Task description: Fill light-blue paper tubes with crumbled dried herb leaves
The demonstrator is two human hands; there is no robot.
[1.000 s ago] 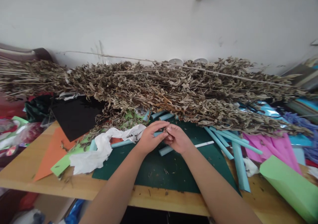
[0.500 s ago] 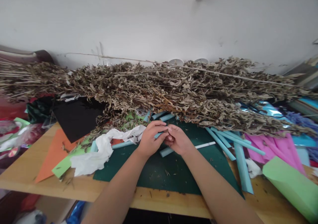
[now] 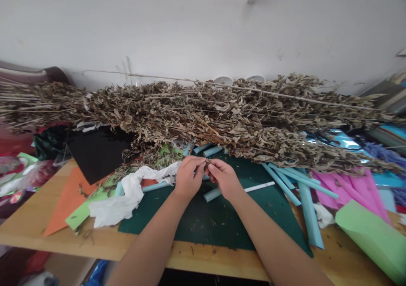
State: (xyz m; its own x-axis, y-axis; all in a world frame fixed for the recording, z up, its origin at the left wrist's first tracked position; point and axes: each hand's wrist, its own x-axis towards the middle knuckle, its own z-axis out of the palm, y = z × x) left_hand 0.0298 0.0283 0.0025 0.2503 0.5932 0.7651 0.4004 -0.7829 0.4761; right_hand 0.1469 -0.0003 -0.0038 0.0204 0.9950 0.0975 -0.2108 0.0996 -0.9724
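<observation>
Both hands meet above the green cutting mat: left hand and right hand fingers pinched together on a small dried sprig between them.

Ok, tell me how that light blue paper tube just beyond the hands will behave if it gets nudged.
The light blue paper tube looks round and lies loose on the green cutting mat, so it would probably roll. Being rolled paper, it is likely light and easily crushed.

Wooden table under green mat
</observation>
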